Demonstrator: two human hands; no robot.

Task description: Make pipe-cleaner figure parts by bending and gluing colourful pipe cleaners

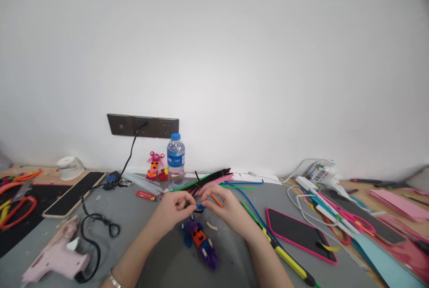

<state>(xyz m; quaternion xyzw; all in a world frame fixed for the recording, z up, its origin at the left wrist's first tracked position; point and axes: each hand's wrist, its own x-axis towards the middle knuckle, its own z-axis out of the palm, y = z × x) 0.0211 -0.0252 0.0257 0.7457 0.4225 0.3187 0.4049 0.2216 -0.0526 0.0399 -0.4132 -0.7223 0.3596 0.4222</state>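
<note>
My left hand and my right hand meet above the grey mat, thumbs and forefingers pinched. Between the fingertips is a small blue and black piece, which looks like bent pipe cleaner and is partly hidden by the fingers. Just below them lies a fuzzy purple and orange figure with black marks and blue bits at its upper end. Beside it is a short pale strip. An orange stick shows by my right fingers. Behind the hands lies a bundle of black pipe cleaners.
A water bottle stands near the wall beside a pink and orange figure. At left are a pink glue gun, a phone and orange scissors. Rightward lie a yellow cutter, a pink-edged phone and white cables.
</note>
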